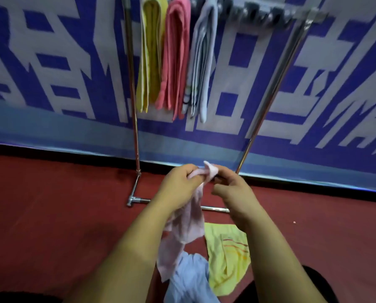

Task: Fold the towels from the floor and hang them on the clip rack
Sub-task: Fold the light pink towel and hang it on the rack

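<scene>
So the pale towel (pixel 189 217) is up off the floor (pixel 51 204), held by its top corner and hanging straight down, long axis vertical, more of a bunched rope than a flat sheet. Its bottom end overlaps the blue towel (pixel 191 278) from this angle; can't tell if they actually touch.

Both hands are on that same top corner, pretty much knuckle to knuckle. The left hand (pixel 182 182) has its fingers curled round the edge. The right hand (pixel 230 189) pinches the little peak of cloth that sticks up between them.

My guess is the fold hasn't really begun. With both hands crowded on one corner, one of them has to slide out along the top edge to spread the towel flat before folding.

The rack (pixel 134 127) is dead ahead and above the hands. The left part of its bar is taken by a hung yellow towel (pixel 150 51), a coral towel (pixel 176 57) and a grey towel (pixel 202 62), side by side. The free clips (pixel 259 12) sit toward the right end, up and to the right of the hands, so I'd say the right hand is the nearer one for clipping.

On the floor under the hands, the blue one lies crumpled, with a floor yellow towel (pixel 226 254) just beside it on the right.
</scene>
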`<state>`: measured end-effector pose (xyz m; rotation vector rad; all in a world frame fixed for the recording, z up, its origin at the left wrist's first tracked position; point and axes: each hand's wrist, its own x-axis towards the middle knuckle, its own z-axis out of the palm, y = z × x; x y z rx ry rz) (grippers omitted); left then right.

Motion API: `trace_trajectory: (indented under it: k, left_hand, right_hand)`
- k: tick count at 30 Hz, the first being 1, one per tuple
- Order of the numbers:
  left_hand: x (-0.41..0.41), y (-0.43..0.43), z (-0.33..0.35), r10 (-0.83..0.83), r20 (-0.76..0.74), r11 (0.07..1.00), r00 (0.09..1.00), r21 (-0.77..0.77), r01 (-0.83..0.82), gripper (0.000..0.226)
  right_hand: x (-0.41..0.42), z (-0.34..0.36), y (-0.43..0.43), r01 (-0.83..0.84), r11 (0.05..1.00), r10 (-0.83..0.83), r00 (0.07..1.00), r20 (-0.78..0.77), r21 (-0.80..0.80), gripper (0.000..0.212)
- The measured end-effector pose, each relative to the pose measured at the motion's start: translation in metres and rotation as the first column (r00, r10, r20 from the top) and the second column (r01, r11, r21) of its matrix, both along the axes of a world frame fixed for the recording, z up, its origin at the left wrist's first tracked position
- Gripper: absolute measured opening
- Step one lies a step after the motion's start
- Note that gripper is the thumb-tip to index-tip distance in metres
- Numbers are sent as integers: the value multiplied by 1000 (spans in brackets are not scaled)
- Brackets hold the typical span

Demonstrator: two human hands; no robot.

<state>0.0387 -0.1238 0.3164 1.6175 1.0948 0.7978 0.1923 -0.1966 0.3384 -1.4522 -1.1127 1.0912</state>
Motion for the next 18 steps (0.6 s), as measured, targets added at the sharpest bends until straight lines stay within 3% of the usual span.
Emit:
trace_trajectory:
  k: [3,5,8,12,15,18]
  left_hand:
    - [-1,-27,55,-55,40,998,998,41,53,25]
    - [-1,-43,89,-67,68,997,995,32,65,35]
    - [-8,-60,130,-140,72,990,988,33,138,47]
    - [-12,-68,161,-253,-90,962,963,79,260,32]
    - [-13,-62,169,-141,-248,957,958,213,196,26]
    - [-24,-53,169,-57,-309,966,949,222,131,21]
  right_hand:
    - [-6,45,-30,-9,992,-15,981,192,125,46]
    - [-6,74,-45,40,977,-88,970,228,208,29]
    - [-2,117,-65,130,942,-186,969,160,309,13]
    - [7,152,-69,270,897,-317,945,83,350,15]
    - [11,168,-61,378,853,-401,916,-12,359,26]
    - [22,175,-56,491,806,-491,867,-92,331,37]
